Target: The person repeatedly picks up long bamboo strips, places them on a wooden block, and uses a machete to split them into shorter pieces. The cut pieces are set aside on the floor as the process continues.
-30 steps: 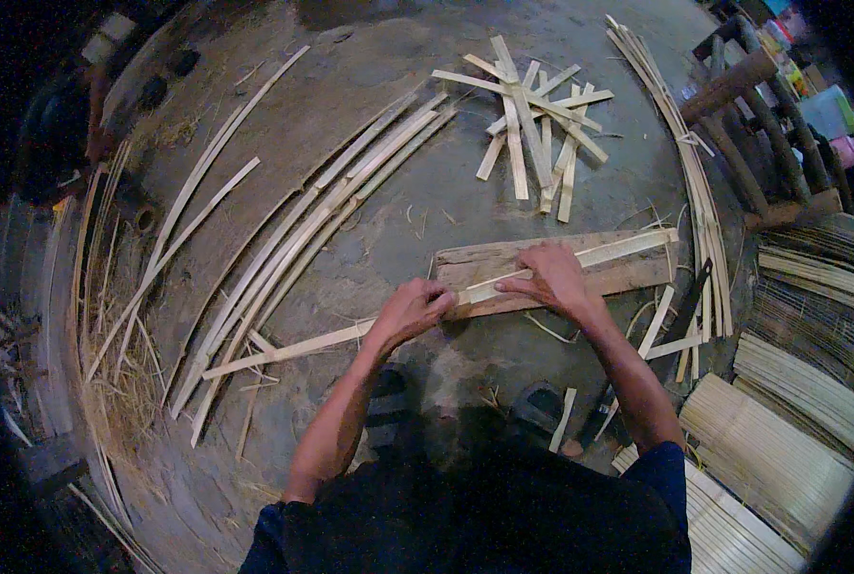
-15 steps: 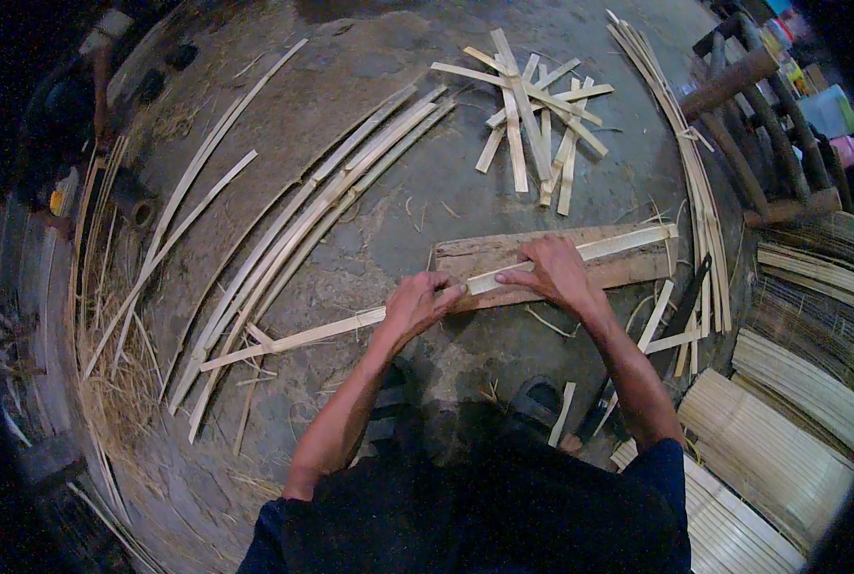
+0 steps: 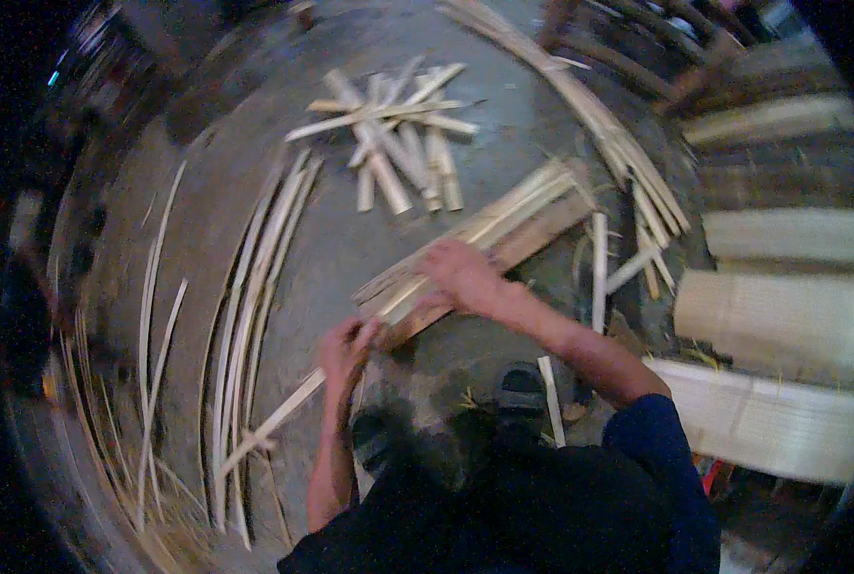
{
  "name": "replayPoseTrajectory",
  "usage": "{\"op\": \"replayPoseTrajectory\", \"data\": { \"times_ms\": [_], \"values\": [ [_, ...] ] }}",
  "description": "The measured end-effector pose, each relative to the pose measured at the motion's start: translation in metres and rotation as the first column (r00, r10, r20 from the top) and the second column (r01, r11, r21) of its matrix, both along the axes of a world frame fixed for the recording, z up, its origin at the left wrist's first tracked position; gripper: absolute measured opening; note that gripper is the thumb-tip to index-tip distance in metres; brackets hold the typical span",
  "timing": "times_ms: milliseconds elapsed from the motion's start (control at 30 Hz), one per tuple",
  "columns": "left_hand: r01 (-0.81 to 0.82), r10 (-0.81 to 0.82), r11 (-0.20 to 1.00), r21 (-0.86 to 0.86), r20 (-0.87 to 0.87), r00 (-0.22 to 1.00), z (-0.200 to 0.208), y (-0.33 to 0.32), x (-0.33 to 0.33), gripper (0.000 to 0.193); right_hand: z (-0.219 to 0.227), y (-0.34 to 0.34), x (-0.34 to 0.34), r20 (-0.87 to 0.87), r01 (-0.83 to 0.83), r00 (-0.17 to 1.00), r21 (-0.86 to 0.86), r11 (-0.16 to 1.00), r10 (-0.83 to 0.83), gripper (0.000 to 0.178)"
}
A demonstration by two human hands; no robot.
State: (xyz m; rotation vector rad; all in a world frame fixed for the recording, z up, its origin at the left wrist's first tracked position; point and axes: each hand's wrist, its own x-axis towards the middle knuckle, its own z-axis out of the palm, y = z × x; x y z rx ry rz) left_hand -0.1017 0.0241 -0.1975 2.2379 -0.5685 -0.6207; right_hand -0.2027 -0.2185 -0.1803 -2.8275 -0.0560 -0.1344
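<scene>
strip (image 3: 400, 298) on board (image 3: 551, 228), w/ crossed pcs (image 3: 377, 117) behind, other strips (image 3: 252, 292) to l, slat mats (image 3: 771, 316) to r

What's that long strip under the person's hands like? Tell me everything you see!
The long strip is pale, flat and narrow, and looks like bamboo or wood. It slants from lower left to upper right, its upper part on a brown board. The left hand holds it lower down; the right hand lies over it higher up. Blur hides more.
</scene>
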Motion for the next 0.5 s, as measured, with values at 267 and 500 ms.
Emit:
{"op": "replayPoseTrajectory", "data": {
  "times_ms": [267, 500],
  "values": [
    [0.012, -0.022, 0.999, 0.034, 0.306, 0.952, 0.079, -0.018, 0.045, 0.037, 0.025, 0.040, -0.165, 0.099, 0.439, 0.867, 0.314, 0.842, -0.489, 0.043],
    [0.176, -0.241, 0.921, -0.346, -0.154, 0.958, 0.134, -0.071, 0.077, 0.033, -0.034, 0.052, -0.353, 0.009, 0.941, 0.337, 0.010, 0.337, -0.942, 0.031]
  ]
}}
